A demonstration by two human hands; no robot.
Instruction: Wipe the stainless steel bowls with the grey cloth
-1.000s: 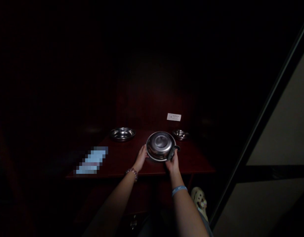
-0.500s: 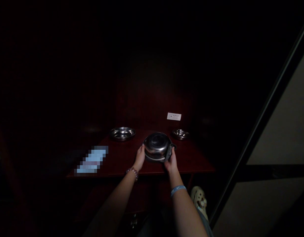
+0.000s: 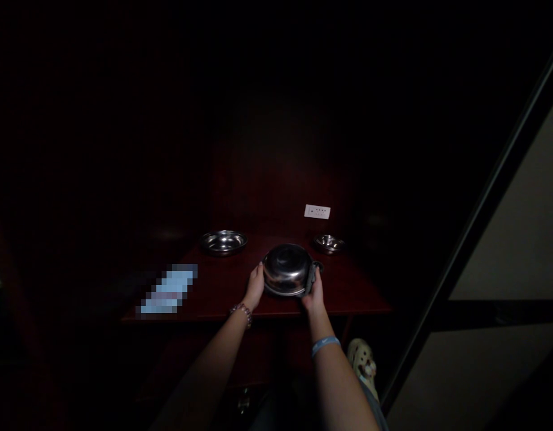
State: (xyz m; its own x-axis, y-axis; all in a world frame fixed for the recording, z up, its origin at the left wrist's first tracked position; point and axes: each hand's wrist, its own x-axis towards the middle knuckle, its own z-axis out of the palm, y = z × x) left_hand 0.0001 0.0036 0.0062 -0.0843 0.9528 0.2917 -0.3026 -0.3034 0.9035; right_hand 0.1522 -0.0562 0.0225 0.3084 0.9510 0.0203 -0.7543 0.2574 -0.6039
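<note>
A shiny metal bowl [image 3: 287,269], turned bottom up, is between my two hands above the dark red tabletop [image 3: 204,293]. My left hand [image 3: 255,286] grips its left side, with the thumb along the rim. On the right side, my right hand [image 3: 316,292] holds the bowl and a grey cloth [image 3: 310,280] pressed against its wall. The fingers of both hands are partly hidden behind the bowl. Further back, a wide shallow metal dish [image 3: 224,242] sits at the left and a small metal bowl [image 3: 329,243] at the right.
A flat light-blue item [image 3: 168,290], blurred into blocks, lies at the table's left front. A white socket plate [image 3: 317,212] is on the back wall. Below the table's right edge shows a pale clog [image 3: 362,362]. A dark-framed panel [image 3: 496,239] slants along the right.
The bowl has tilted slightly between my hands, and the cloth has shifted a little along its right side with my right hand. The other dishes stay put.
</note>
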